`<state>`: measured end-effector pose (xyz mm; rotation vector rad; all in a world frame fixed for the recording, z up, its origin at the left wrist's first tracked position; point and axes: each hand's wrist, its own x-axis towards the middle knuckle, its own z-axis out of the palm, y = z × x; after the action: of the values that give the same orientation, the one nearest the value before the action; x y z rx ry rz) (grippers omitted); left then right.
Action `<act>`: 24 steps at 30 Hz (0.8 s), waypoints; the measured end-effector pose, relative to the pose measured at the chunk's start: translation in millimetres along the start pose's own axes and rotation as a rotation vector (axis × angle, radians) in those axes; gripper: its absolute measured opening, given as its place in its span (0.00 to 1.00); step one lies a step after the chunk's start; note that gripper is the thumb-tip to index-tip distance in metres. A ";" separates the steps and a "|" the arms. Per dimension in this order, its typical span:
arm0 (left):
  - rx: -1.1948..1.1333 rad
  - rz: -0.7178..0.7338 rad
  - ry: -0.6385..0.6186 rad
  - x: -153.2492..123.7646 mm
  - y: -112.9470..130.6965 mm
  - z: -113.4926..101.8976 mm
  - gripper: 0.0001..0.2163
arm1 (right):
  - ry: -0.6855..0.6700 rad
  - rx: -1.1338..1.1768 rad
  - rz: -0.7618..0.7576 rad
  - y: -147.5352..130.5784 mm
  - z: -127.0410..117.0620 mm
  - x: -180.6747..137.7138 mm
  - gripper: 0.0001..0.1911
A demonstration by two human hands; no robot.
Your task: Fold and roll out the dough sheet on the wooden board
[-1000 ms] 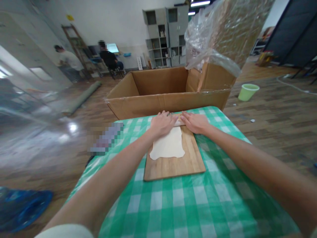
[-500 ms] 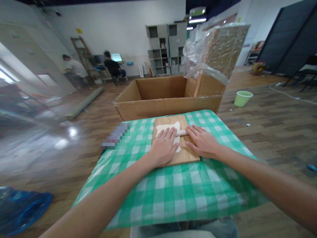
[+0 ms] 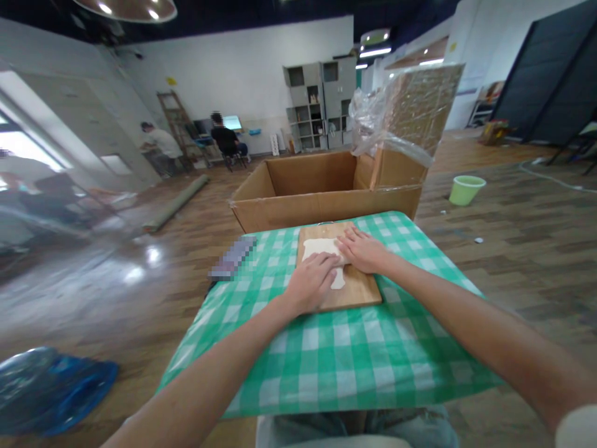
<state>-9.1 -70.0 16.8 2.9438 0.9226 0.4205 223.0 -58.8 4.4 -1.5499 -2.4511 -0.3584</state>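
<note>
A flat, uneven sheet of pale dough (image 3: 319, 247) lies on a wooden cutting board (image 3: 361, 291). Across it runs a pale rolling pin (image 3: 344, 259), mostly covered by my hands. My left hand (image 3: 313, 281) rests at the pin's left part, its fingers together and bent over it, the palm low over the board's left side. My right hand (image 3: 362, 250) lies over the pin's right part with fingers stretched out flat, their tips towards the far side of the dough. The two hands nearly meet over the dough.
A green-and-white checked cloth (image 3: 321, 367) covers the table. A phone-like, blurred-out object (image 3: 233, 258) lies at its far left corner. Beyond stands a big open cardboard box (image 3: 321, 210); a green bucket (image 3: 466, 190) is on the floor right. Two people are at the back left.
My right hand has moved inward and a little away from me, closer to my left hand. My left fingers are more bent. Less of the rolling pin shows. The view has shifted slightly.
</note>
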 end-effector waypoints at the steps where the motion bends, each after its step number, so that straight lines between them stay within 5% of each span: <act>1: -0.004 -0.033 -0.003 5.9 -4.4 -0.2 0.23 | -0.006 -0.008 0.023 -2.2 2.2 -0.5 0.28; 9: 0.118 -0.191 -0.137 43.4 -17.3 9.6 0.29 | -0.046 0.026 0.089 -16.4 -6.3 -12.8 0.32; 24: 0.150 -0.094 -0.004 -36.7 30.8 5.8 0.31 | -0.015 0.194 -0.016 -57.1 -24.6 -71.3 0.33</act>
<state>-19.3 -115.8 5.4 3.0153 1.1342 0.3567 202.6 -151.0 0.4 -1.4578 -2.4292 -0.1073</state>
